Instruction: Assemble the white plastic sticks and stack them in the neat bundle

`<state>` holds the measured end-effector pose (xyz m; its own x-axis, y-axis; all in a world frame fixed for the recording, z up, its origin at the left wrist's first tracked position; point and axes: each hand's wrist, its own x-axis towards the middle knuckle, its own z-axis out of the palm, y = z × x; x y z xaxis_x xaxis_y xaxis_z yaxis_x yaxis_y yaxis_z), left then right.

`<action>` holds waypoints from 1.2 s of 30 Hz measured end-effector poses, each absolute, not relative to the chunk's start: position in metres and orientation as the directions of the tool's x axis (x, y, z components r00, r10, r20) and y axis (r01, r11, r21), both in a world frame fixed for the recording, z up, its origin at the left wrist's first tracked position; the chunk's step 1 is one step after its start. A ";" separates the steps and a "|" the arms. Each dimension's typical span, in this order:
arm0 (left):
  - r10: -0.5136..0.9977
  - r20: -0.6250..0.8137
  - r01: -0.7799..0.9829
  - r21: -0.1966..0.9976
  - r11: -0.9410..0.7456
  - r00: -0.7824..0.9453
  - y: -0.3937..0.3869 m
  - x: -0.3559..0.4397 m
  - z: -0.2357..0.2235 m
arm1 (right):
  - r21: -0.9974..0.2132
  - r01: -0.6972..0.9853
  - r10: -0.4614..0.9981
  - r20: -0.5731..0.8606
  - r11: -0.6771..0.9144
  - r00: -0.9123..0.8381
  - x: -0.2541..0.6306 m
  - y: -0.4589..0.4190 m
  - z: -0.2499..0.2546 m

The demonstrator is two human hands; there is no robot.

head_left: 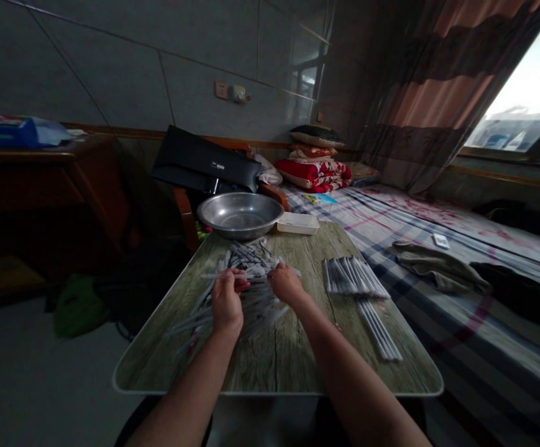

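Note:
A loose heap of thin grey-white tubes (246, 257) lies on a wood-patterned table (288, 354). My left hand (227, 302) is closed on a few of these tubes at the heap's near side. My right hand (287, 284) rests on the heap just to the right, fingers curled down into the tubes. To the right lies a neat bundle of aligned tubes (351, 275), with a second straight row (379, 326) trailing toward the table's near edge.
A metal basin (240, 214) and a shallow white tray (297, 223) stand at the table's far end. A dark chair with a black bag (204, 162) is behind. A bed with striped sheet (460, 261), folded quilts (314, 171) and clothes lies right. A wooden desk (41, 167) stands left.

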<state>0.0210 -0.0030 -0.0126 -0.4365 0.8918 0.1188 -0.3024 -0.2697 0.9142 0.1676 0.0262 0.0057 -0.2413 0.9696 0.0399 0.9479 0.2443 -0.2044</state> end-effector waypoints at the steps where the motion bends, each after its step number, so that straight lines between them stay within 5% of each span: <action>1: 0.889 0.126 -0.300 0.913 -0.278 -0.440 -0.003 0.022 -0.013 | -0.202 0.951 0.972 0.054 0.235 -0.229 0.166 0.026 0.003; 11: 0.889 0.135 -0.359 0.880 -0.311 -0.438 -0.003 0.030 -0.019 | -0.280 0.930 0.971 0.089 0.239 -0.223 0.167 0.020 -0.011; 16: 0.893 0.116 -0.348 0.893 -0.285 -0.435 -0.006 0.029 -0.015 | -0.473 0.815 0.940 0.220 0.335 -0.259 0.178 0.027 -0.020; 19: 0.898 0.079 -0.379 0.888 -0.260 -0.432 -0.008 0.029 -0.012 | -0.750 0.579 0.946 0.288 0.320 -0.151 0.188 0.033 -0.023; 22: 0.896 0.054 -0.412 0.875 -0.255 -0.441 -0.009 0.029 -0.011 | -0.980 0.058 0.976 0.183 0.190 -0.119 0.198 0.035 -0.025; 24: 0.898 0.023 -0.445 0.863 -0.240 -0.440 -0.009 0.028 -0.009 | -0.962 -0.268 0.973 0.108 0.051 -0.203 0.202 0.034 -0.025; 27: 0.907 -0.053 -0.528 0.827 -0.195 -0.418 -0.008 0.026 -0.005 | -0.857 -0.506 0.928 0.106 -0.096 -0.356 0.207 0.029 -0.024; 36: 0.908 -0.181 -0.702 0.695 -0.154 -0.379 -0.003 0.021 -0.002 | -0.781 -0.593 0.831 0.189 -0.196 -0.523 0.216 0.030 -0.029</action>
<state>0.0210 -0.0033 -0.0019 -0.3786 0.9077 -0.1810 -0.7018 -0.1541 0.6955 0.2156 0.0297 -0.0294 -0.5231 0.8311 0.1887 -0.5932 -0.1961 -0.7808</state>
